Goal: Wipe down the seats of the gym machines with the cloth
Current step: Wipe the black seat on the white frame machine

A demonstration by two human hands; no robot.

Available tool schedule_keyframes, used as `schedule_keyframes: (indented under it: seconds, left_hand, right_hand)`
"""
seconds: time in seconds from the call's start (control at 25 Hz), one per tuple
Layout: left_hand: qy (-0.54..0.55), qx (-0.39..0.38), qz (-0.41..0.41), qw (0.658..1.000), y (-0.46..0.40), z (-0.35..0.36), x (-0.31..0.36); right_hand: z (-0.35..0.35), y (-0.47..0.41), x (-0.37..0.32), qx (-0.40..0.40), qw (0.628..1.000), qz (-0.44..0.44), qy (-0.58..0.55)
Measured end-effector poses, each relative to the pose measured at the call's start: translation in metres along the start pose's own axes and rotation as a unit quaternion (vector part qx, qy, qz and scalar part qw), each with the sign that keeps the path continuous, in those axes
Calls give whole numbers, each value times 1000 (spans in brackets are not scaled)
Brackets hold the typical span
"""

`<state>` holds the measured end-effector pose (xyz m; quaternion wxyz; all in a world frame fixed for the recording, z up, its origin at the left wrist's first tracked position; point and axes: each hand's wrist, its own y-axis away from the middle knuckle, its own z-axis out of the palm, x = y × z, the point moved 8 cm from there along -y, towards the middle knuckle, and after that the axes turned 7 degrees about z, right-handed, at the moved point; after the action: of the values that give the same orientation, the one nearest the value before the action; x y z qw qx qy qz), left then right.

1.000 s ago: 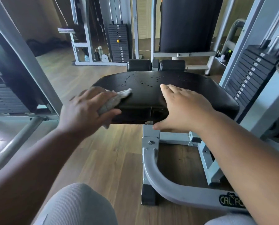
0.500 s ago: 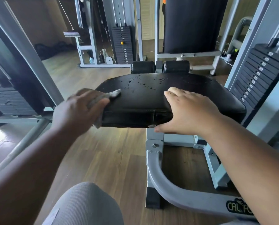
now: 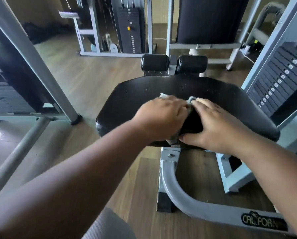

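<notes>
A person's grey-clad knee [image 3: 108,226] showed at the bottom edge above the wooden floor [image 3: 85,87]. Beyond it curved the machine's grey frame tube [image 3: 184,199], marked with a partly hidden logo. Both hands met at the front edge of the black padded seat [image 3: 130,100]: the left hand [image 3: 161,118] curled its grip around a pale cloth [image 3: 190,100], pressed to the seat's middle, while the right hand [image 3: 211,125] lay just beside it, fingers straight and flat on the padding, thumb under the front lip. Behind the seat stood two black roller pads [image 3: 154,62] and a tall backrest [image 3: 211,18], with a weight stack [image 3: 279,80] to the right
</notes>
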<state>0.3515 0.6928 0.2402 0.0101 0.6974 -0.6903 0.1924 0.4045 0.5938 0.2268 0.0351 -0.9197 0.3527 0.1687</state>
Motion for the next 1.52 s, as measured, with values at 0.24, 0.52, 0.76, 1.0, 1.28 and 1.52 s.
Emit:
schedule_keyframes:
  seconds: [0.24,0.52,0.76,1.0,1.28,1.52]
  left_hand:
    - [341,-72,-198,916,5,-4,1]
    - [227,-29,-306,924,32,-57,-67]
    - [38,-205,-198,958,39,-37,-69]
    - [-23,-116,-347,930,-4,-14,-120]
    - [-56,-50,-378,923,-6,-7,-115]
    - [-60,-24,-386,920,-7,-12,-117]
  right_hand:
    - [-30,4,-5,7,964,92,-249]
    - [-13,-9,-55,-142,986,70,56]
    - [-29,-5,48,-130,948,288,27]
    - [-1,-72,13,-93,987,126,41]
    - [-41,-67,111,13,996,78,32]
    - [-10,-122,37,-27,999,15,20]
